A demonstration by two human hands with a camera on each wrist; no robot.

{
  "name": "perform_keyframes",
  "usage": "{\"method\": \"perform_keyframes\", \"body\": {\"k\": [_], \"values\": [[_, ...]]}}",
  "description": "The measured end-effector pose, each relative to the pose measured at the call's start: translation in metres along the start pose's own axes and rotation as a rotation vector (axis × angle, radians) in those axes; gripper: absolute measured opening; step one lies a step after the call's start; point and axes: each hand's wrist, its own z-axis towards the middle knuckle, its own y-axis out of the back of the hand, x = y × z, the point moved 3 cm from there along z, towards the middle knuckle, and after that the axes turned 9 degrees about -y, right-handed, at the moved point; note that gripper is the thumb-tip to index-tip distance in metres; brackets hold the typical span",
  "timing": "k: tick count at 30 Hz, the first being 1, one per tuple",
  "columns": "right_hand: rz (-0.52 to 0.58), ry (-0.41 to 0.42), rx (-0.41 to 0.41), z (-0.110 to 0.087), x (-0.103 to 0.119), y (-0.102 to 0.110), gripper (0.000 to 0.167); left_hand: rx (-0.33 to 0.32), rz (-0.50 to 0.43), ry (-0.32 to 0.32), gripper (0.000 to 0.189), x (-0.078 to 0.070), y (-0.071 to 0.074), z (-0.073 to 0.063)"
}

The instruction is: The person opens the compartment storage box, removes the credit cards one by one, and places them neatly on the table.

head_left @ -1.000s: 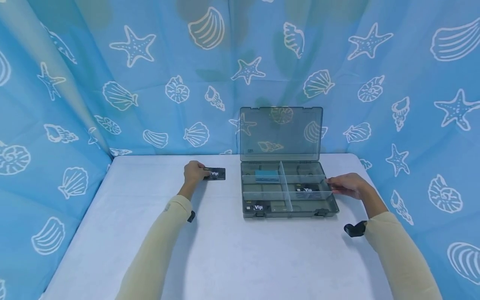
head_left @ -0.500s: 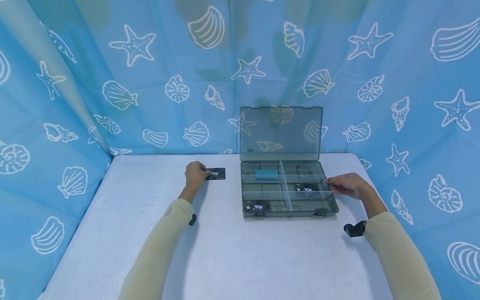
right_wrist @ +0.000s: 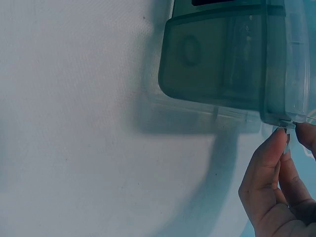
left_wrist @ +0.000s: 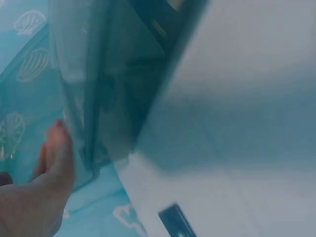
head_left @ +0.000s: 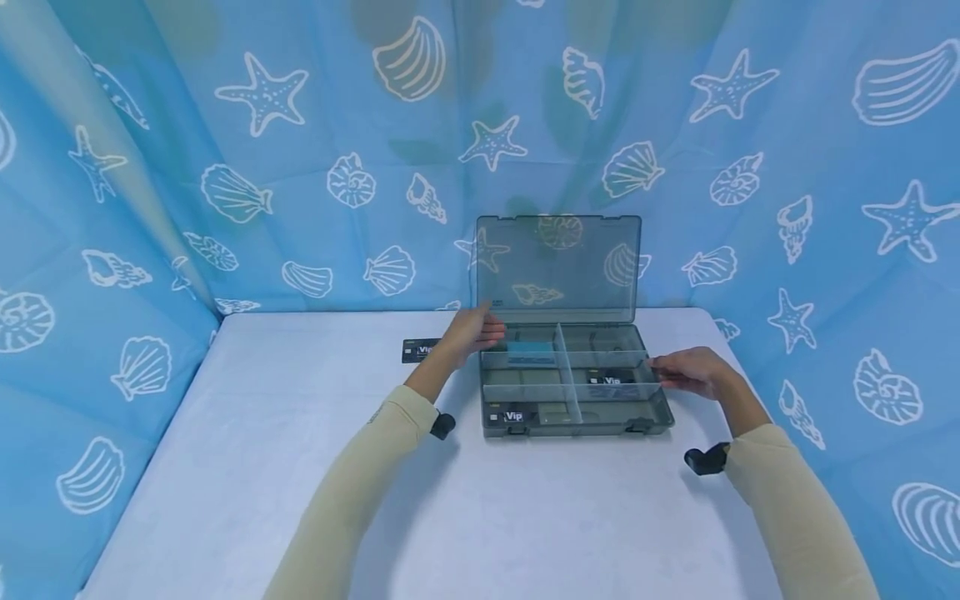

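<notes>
"So, which step in hand?"

"Probably getting hold of the box (head_left: 551, 431) from both sides, judging by one hand at each. Possibly reaching into its rear left compartment instead; hard to say from one moment."

"And for the next move?"

"If shifting the box, curl the left fingers round its left wall and keep it level, so as not to slide anything inside. If reaching in, mind the lid (head_left: 558, 267), raised upright behind the box."

"Now, about the left hand (head_left: 471, 331)?"

"See it at the box's rear left corner, with fingers nearly straight and close together, clamped on nothing visible. Can't tell whether touching the wall or just beside it: too blurred in the left wrist view."

"And the right hand (head_left: 686, 369)?"

"Clamped on the box, at its right side. Look in the right wrist view: pinching the edge between thumb and fingertips."

"Any loose card (head_left: 417, 349)?"

"Yes, lying on the table (head_left: 525, 517) to the left of the box, held by neither hand, partly hidden behind the left wrist in the head view."

"Anything inside?"

"Count a front card (head_left: 513, 414) in the box's front left compartment, a middle card (head_left: 612, 381) in its middle right one, and a blue block (head_left: 531, 350) in its rear left one."
</notes>
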Motion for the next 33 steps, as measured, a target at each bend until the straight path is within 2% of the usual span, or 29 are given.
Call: {"method": "perform_keyframes", "body": {"k": [3, 10, 13, 18, 23, 29, 33], "values": [[-0.01, 0.0, 0.0, 0.0, -0.001, 0.001, 0.052, 0.046, 0.022, 0.07, 0.064, 0.001, -0.01, 0.006], [-0.026, 0.003, -0.006, 0.0, 0.002, 0.001, 0.049, 0.066, 0.003, 0.225, 0.074, -0.004, -0.021, 0.018], [-0.009, 0.003, -0.007, 0.0, 0.003, 0.001, 0.047, 0.089, 0.001, 0.265, 0.077, -0.005, -0.027, 0.021], [0.013, -0.005, -0.008, -0.002, 0.002, 0.001, 0.046, 0.107, -0.05, 0.26, 0.076, -0.003, -0.038, 0.026], [0.022, -0.003, -0.016, -0.003, 0.003, 0.001, 0.043, 0.063, -0.099, 0.225, 0.07, 0.0, -0.039, 0.027], [0.021, 0.001, 0.004, -0.002, 0.002, 0.001, 0.046, -0.013, -0.138, 0.237, 0.056, 0.005, -0.033, 0.025], [0.022, 0.0, -0.002, -0.003, 0.0, 0.0, 0.048, -0.037, -0.181, 0.223, 0.047, 0.007, -0.032, 0.024]]}}
